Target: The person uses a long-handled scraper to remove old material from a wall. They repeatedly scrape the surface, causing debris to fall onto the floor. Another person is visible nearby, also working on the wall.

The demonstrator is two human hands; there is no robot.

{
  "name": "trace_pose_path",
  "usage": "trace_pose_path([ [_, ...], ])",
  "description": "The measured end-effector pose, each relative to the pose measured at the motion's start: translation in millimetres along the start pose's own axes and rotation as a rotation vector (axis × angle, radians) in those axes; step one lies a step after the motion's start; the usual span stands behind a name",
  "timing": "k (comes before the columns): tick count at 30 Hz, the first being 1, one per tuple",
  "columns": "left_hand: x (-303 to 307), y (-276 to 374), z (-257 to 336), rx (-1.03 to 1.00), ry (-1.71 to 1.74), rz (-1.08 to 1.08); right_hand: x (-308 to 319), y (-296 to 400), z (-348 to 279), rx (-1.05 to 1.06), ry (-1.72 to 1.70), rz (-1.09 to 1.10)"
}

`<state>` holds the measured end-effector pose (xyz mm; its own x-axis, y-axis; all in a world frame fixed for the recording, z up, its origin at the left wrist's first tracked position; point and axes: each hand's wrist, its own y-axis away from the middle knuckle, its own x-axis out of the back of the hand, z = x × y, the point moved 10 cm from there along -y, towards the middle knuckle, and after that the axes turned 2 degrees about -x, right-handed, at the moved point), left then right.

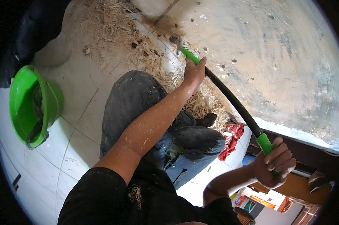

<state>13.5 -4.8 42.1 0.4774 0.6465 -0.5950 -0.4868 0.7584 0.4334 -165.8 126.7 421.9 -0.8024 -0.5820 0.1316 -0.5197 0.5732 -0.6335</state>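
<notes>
My left hand (196, 71) grips a long-handled tool (234, 101) just below its upper green collar. My right hand (275, 167) is closed around the green grip at the other end. The black shaft between them runs diagonally and looks curved in this view. At the far end, the small metal head (178, 46) is blurred and sits near the foot of the wall (265, 59), so its exact shape cannot be told. Several dark holes and white chips mark that wall. Pale wood splinters (110, 36) are strewn along its base, and some stick to my left forearm.
A green plastic bucket (54, 95) with dark material over its rim stands on white floor tiles (82, 143) at left. Another person's dark-clothed leg (42, 25) is at upper left. A red patterned cloth (232, 140) lies beyond my bent knees (133, 95). Furniture shows at lower right.
</notes>
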Motion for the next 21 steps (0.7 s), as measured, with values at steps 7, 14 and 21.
trace_pose_path([
  [7, -22, -3, 21, 0.012, 0.362, -0.179, -89, -31, -11, 0.267, -0.249, -0.446],
  [14, -31, -3, 31, -0.134, 0.386, -0.226, -76, -30, -19, 0.35, -0.165, -0.34],
  [21, -47, 2, 29, -0.106, 0.183, -0.442, -26, -38, -21, 0.128, -0.085, -0.449],
])
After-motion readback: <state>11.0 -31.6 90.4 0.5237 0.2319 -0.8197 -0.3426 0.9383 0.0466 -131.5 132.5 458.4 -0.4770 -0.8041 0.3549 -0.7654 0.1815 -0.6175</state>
